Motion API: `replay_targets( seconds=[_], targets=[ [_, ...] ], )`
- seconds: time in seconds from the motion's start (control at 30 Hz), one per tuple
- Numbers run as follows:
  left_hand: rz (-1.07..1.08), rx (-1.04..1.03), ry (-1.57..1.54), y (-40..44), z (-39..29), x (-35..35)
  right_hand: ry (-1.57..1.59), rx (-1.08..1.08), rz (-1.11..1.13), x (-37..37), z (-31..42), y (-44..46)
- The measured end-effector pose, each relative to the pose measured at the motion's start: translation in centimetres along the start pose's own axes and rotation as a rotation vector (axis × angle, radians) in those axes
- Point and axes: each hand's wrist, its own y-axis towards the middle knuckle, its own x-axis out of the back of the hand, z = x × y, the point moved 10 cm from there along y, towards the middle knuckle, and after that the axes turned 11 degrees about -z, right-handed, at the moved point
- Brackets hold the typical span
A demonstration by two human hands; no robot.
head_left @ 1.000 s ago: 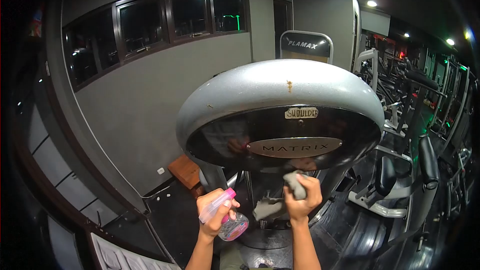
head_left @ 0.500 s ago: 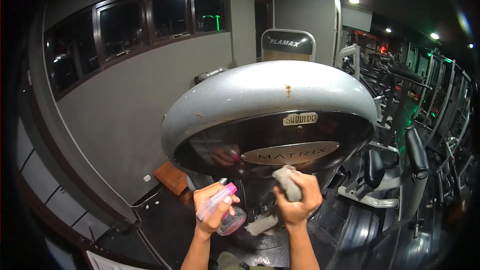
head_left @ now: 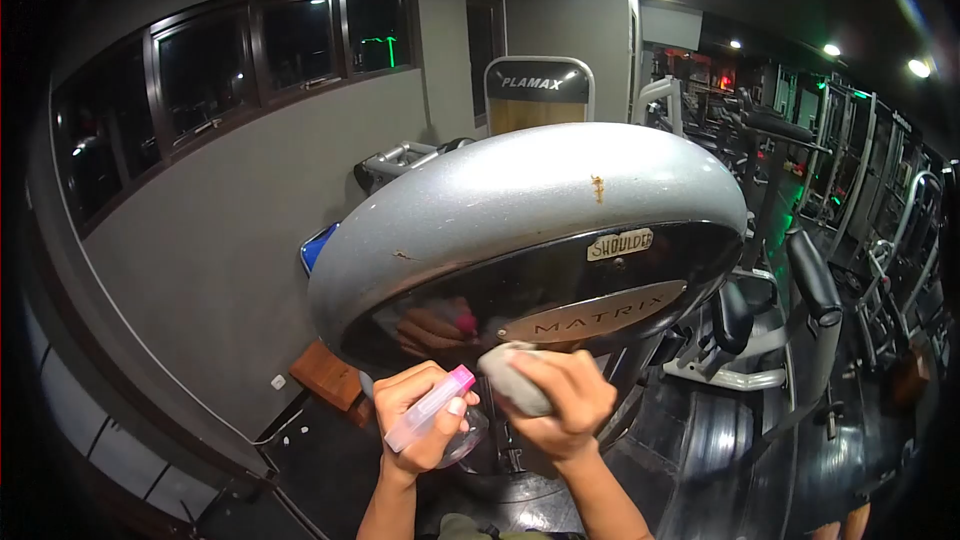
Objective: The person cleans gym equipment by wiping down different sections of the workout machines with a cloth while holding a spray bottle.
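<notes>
A spray bottle (head_left: 437, 408) with a pink nozzle and a clear body is in my left hand (head_left: 412, 418), fingers wrapped round its neck. My right hand (head_left: 562, 402) grips a bunched grey cloth (head_left: 512, 380), which meets the lower edge of the black panel (head_left: 440, 312) just left of the oval MATRIX plate (head_left: 596, 311). Above the panel curves the silver cover (head_left: 480, 190) of the gym machine, with rust-brown marks on it. A SHOULDER label (head_left: 619, 244) sits above the plate. Both hands are reflected faintly in the black surface.
Behind the cover stands another machine with a PLAMAX sign (head_left: 538, 83). A wooden box (head_left: 329, 380) lies on the floor by the left wall. Padded machines (head_left: 815, 280) fill the right side. At the lower right, part of a person's legs (head_left: 845, 522) shows.
My right hand has moved left with the cloth, from below the MATRIX plate to its left end. The view has shifted a little. My left hand keeps the spray bottle.
</notes>
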Motion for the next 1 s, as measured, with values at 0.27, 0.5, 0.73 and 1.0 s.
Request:
replay_targets(
  seconds=[0.27, 0.5, 0.73, 1.0],
  targets=[
    [0.068, -0.074, 0.020, 1.8, -1.1, -0.2, -0.123, -0.012, -0.230, 3.6, -1.9, 1.1],
    [0.116, -0.046, 0.019, 2.2, -1.4, -1.0, -0.010, -0.138, -0.312, 5.8, -2.4, 0.6],
    [0.097, -0.034, 0.034, 2.2, -1.9, -1.1, -0.089, -0.079, -0.224, 3.1, -0.2, 3.9],
    [0.035, 0.118, -0.124, 2.1, -1.3, 0.2, -0.061, 0.026, -0.125, 1.9, 0.6, 4.1]
  ],
)
